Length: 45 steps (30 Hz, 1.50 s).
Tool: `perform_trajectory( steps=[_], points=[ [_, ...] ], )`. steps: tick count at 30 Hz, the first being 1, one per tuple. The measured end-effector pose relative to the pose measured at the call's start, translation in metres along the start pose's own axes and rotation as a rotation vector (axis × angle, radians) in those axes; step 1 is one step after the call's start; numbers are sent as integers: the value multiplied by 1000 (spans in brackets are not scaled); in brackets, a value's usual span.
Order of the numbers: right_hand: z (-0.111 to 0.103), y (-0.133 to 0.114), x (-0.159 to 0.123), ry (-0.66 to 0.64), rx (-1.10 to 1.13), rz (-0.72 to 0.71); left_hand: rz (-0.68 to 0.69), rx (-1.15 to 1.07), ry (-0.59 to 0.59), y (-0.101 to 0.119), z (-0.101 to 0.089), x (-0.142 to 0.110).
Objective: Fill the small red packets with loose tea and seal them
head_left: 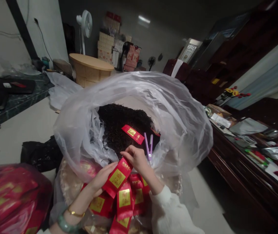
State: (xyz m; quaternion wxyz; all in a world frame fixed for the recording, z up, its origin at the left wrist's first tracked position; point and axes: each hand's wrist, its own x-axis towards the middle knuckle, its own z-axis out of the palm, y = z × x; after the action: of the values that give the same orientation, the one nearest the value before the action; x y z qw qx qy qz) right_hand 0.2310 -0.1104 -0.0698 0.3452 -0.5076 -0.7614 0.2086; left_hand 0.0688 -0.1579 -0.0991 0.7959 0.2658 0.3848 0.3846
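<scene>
My left hand (pixel 104 177) and my right hand (pixel 135 158) both grip one red packet (pixel 117 178) with a gold label. The left fingers lie along its side, while the right fingers pinch its top end. Beneath it, several more red packets (pixel 125 200) lie in a heap on a round woven basket (pixel 68 185). Just beyond my hands, a large clear plastic bag (pixel 187 120) gapes around dark loose tea leaves (pixel 114 130). On the leaves rest a flat red packet (pixel 132 134) and a purple-handled tool (pixel 149 148), its handles spread; its lower end is hidden near my right wrist.
At the left stands a clear bag full of red packets (pixel 14 198), with a black plastic bag (pixel 40 154) behind it. A cluttered dark wooden cabinet (pixel 241 162) runs along the right. Farther back are a round wooden table (pixel 92 63), a white fan (pixel 87 24) and stacked boxes (pixel 106 45).
</scene>
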Motion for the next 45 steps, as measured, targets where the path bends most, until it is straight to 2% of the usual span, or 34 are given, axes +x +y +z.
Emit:
perform_trajectory(
  steps=[4,11,14,17,19,21,24,27,28,32,35,40,43,45],
  points=[
    [8,11,-2,-32,-44,14,-21,53,36,-3,-4,-1],
    [21,18,-15,-59,-271,-2,-21,95,-65,-9,-8,6],
    [27,21,-20,-60,-281,1,0,142,-94,-9,-10,7],
    [30,20,-24,-57,-240,30,57,237,-59,-6,-14,6],
    [29,17,-24,-59,-182,67,97,321,-44,-3,-16,6],
    [21,15,-20,-30,-125,102,108,384,-86,0,-17,6],
    [-1,22,-7,158,-120,139,128,422,-118,3,-19,4],
    [-25,45,11,416,-179,201,200,492,-45,7,-19,2],
    [-30,54,17,460,-190,234,230,524,-21,9,-19,2],
    [-35,81,32,372,-159,337,341,646,86,18,-17,-2],
    [-30,87,37,364,-73,332,393,710,177,24,-17,-7],
    [-28,83,40,442,139,296,446,761,272,29,-24,-7],
    [-36,76,37,493,225,260,477,730,343,28,-30,0],
    [-43,66,33,471,269,235,518,699,394,27,-32,6]
  ],
)
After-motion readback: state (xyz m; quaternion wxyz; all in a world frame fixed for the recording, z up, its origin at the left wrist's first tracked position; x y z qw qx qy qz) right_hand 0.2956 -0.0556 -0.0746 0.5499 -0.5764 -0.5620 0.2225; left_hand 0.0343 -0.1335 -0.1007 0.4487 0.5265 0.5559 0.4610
